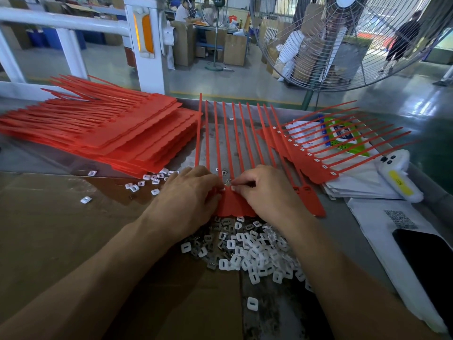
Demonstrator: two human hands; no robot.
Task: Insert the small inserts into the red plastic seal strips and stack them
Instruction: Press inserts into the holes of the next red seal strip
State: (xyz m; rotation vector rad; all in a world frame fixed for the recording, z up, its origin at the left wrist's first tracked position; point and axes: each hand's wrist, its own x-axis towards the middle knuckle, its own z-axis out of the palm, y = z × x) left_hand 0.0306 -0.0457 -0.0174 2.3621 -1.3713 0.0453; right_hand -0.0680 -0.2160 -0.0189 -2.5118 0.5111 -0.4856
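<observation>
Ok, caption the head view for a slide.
Both hands press inserts into a red seal strip, loose inserts below, finished stack at left.
</observation>
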